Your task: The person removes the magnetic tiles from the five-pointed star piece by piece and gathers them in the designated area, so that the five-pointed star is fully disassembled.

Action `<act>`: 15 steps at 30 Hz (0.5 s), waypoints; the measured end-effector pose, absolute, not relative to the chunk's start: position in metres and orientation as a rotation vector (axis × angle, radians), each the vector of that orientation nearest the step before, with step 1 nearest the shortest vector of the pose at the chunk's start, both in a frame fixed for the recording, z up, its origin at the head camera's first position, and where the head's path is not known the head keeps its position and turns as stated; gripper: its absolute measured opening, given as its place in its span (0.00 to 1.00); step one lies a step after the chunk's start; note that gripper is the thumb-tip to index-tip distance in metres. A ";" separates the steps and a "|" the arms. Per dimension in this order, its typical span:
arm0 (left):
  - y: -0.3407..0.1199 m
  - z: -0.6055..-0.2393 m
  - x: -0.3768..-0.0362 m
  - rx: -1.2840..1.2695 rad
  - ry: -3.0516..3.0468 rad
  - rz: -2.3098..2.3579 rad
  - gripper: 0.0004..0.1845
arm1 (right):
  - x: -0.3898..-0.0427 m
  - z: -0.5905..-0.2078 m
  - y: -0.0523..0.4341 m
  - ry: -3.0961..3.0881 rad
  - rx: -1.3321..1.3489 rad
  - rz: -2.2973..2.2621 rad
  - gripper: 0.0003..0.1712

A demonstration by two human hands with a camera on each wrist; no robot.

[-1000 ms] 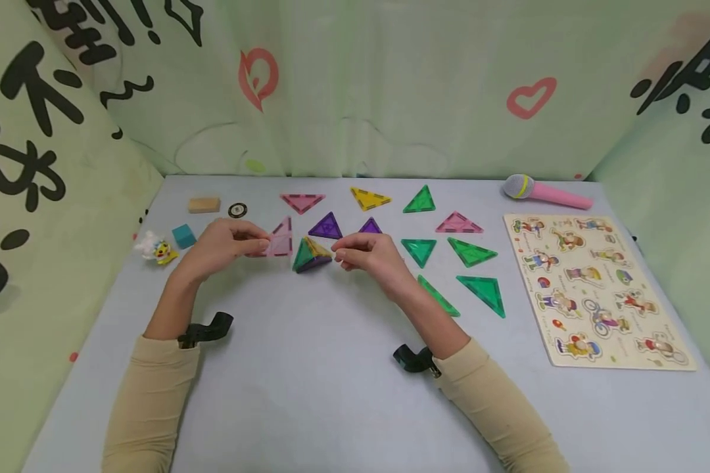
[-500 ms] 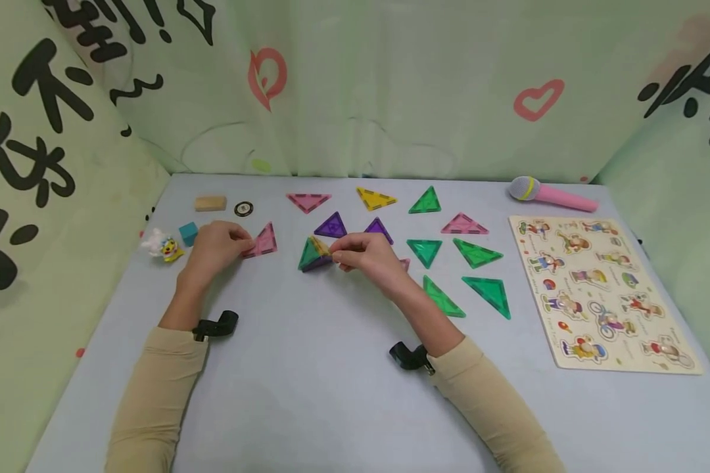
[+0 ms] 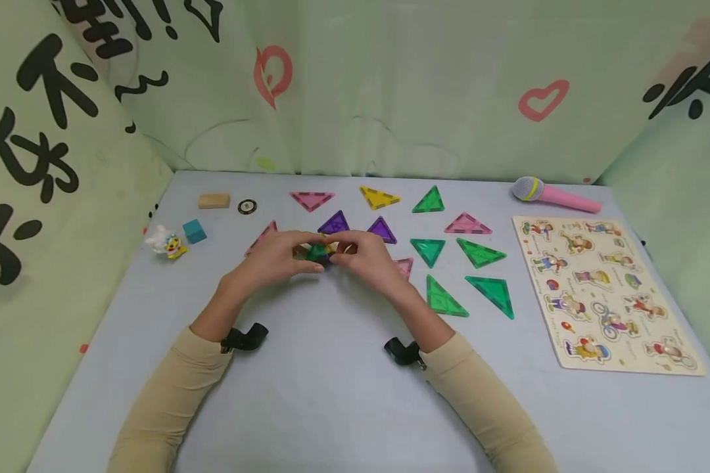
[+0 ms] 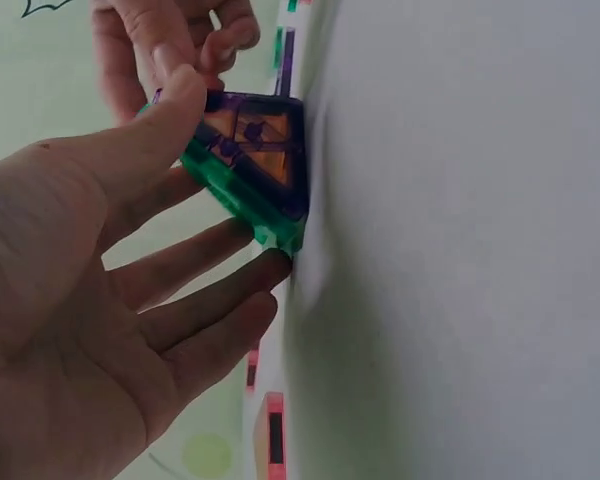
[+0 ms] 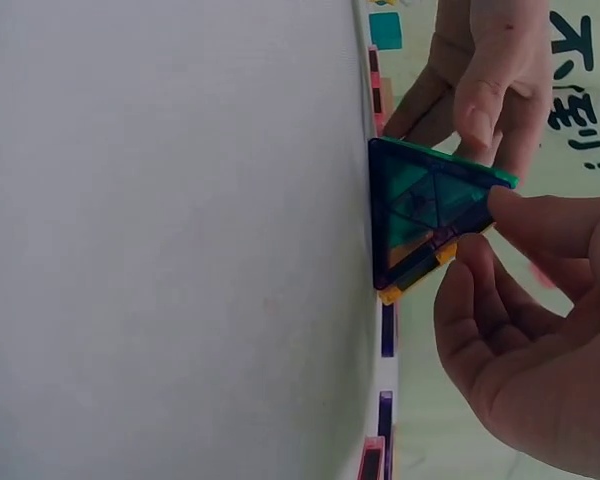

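A small pyramid of magnetic tiles (image 3: 319, 253) in green, purple and yellow stands on the grey table (image 3: 331, 394). My left hand (image 3: 300, 253) holds it from the left and my right hand (image 3: 344, 249) from the right. In the left wrist view the pyramid (image 4: 255, 160) has my thumb (image 4: 175, 95) on its top, and my fingers (image 4: 250, 270) reach its green lower edge. In the right wrist view the pyramid (image 5: 420, 210) shows a green face. My right thumb (image 5: 540, 215) touches its tip, and my fingers (image 5: 460, 290) curl by the yellow corner.
A pink triangle (image 3: 261, 236) lies left of the hands. Several loose triangles lie behind and to the right: purple (image 3: 334, 223), yellow (image 3: 378, 197), green (image 3: 444, 297). A puzzle board (image 3: 603, 295) and pink microphone (image 3: 553, 195) are at right. A wood block (image 3: 213, 200), teal cube (image 3: 194, 231) and toy figure (image 3: 165, 243) are at left.
My left hand laid the pink triangle flat on the table and moved right onto the pyramid. My right hand stayed at the pyramid and now grips it.
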State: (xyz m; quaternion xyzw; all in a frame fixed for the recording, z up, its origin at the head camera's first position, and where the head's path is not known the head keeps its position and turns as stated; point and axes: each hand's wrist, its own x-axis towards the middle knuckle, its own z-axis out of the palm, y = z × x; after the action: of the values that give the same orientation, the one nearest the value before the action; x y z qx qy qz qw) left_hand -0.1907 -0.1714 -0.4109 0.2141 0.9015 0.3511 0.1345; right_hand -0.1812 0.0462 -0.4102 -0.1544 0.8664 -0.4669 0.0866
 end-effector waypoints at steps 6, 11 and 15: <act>-0.165 -0.412 -0.188 0.632 2.666 1.014 0.28 | -0.183 -0.412 0.046 2.584 -0.524 -1.317 0.17; -0.166 -0.414 -0.186 0.639 2.697 1.018 0.24 | -0.182 -0.412 0.047 2.587 -0.595 -1.288 0.15; -0.167 -0.415 -0.186 0.662 2.706 1.022 0.21 | -0.182 -0.411 0.047 2.613 -0.640 -1.225 0.14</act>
State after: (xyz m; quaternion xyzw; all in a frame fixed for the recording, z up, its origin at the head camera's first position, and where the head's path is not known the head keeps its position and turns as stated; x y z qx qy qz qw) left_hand -0.1865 -0.1666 -0.4154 0.2224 0.9084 0.3431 0.0869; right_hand -0.1818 0.0468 -0.4108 -0.2157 0.8801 -0.4126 0.0926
